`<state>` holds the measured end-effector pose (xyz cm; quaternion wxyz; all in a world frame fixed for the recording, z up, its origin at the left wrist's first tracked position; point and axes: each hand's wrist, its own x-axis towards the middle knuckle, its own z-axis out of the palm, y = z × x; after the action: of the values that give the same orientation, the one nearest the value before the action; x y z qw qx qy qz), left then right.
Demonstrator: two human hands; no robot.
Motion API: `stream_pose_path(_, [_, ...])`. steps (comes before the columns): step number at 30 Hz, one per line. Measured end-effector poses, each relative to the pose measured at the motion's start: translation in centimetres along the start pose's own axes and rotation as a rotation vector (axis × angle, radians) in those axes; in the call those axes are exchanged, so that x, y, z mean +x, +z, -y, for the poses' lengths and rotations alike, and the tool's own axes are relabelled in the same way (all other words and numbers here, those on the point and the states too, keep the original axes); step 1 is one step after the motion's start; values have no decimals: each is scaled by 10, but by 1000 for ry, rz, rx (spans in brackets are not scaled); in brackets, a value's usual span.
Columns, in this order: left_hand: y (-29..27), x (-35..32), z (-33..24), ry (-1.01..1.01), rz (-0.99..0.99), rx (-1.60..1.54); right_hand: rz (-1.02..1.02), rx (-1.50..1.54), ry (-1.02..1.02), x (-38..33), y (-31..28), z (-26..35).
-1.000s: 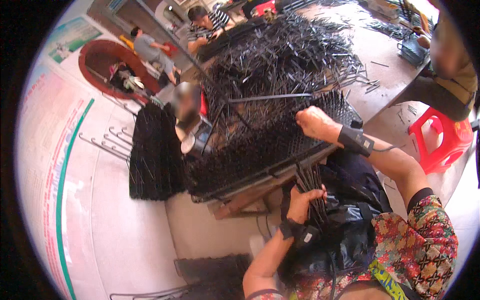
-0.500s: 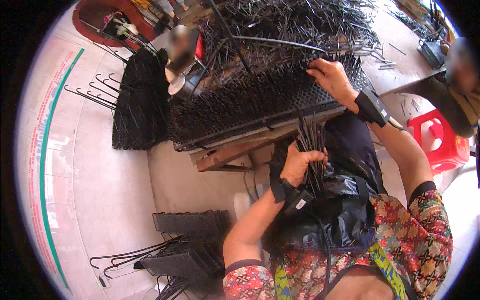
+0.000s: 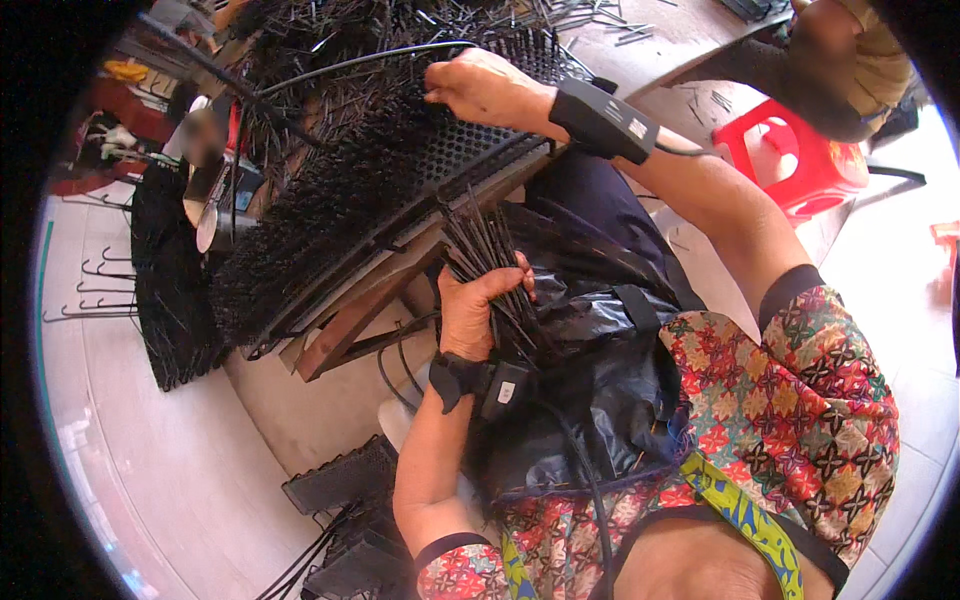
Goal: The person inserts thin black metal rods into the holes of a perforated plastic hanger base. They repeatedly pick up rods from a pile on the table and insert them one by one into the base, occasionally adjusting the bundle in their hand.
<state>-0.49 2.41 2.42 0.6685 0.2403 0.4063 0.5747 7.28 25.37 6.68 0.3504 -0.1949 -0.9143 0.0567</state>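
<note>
My left hand (image 3: 468,306) is wrapped round a bundle of thin black strips (image 3: 497,262), which stand up and fan out above my lap. Over the perforated black rack (image 3: 468,165), my right hand (image 3: 485,88) has its fingers pinched together at the edge of the filled area. Anything between those fingertips is too small to make out. Dense rows of upright black strips (image 3: 320,215) fill the rack's left part, while bare holes show in the part below my right hand.
The rack rests on a wooden frame (image 3: 345,325). Loose strips are heaped behind it on the worktable (image 3: 640,30). Black racks with hooks (image 3: 170,285) stand at left; others (image 3: 350,475) lie below. A red stool (image 3: 795,165) and another person (image 3: 845,60) are at right.
The view has turned and shifted, so the scene sits further left and tilted. My left hand still grips the bundle, and my right hand stays pinched over the rack.
</note>
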Motion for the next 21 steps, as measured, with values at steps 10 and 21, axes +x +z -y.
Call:
stream_pose_path(10, [-1,-1,4,7,6,-5,102,42,83,-19,-19,32])
stream_pose_path(21, [7,-3,0,38,5,23,359,1027,674,-64,-30,74])
